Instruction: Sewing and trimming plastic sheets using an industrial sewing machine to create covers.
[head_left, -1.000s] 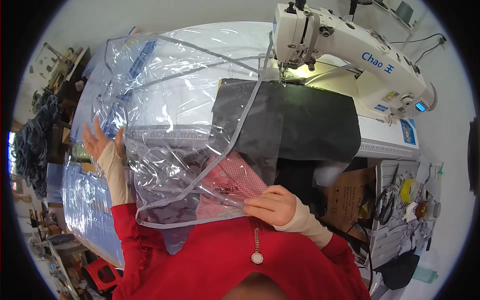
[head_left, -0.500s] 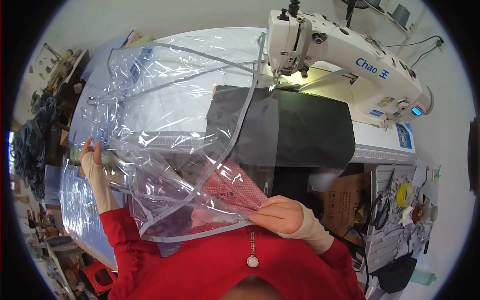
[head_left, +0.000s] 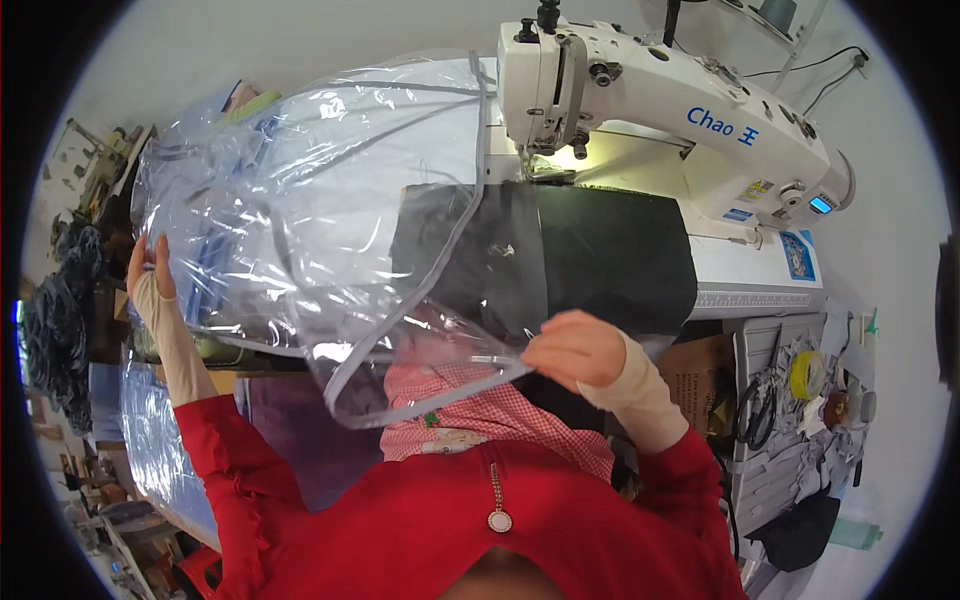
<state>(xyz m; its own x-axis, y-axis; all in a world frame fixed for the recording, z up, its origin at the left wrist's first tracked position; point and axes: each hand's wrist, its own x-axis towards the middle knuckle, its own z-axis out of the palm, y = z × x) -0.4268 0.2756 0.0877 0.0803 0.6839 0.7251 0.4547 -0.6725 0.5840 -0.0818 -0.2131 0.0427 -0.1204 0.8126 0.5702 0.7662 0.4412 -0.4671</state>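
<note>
Right hand point(head_left: 577, 350): fingers drawn together, thumb underneath, pinching the near corner of a clear plastic sheet point(head_left: 340, 215) where its grey edging point(head_left: 425, 398) comes to a point. Wrist bent, palm turned down.

Left hand point(head_left: 152, 268): well apart from the right, at the sheet's far left edge. Fingers point up, partly curled and slightly spread, in contact with or just beside the plastic; cannot tell whether they grip it.

Sheet: spans the whole gap between the hands, extending beyond both, away from the body. Creased, glossy; a loop of edging hangs just left of the right hand.

Black fabric point(head_left: 618, 245): flat, directly ahead of the right hand; its left part lies beneath the plastic.

Sewing machine point(head_left: 640, 95): farther ahead of the right hand, its arm running off to the right. Lamp lit around the needle.

Pink checked cloth point(head_left: 530, 425): between the right hand and the body, partly seen through the sheet.

Right of the right hand: cardboard box point(head_left: 695, 385), then dark scissors point(head_left: 760, 425) and a yellow tape roll point(head_left: 806, 375).
</note>
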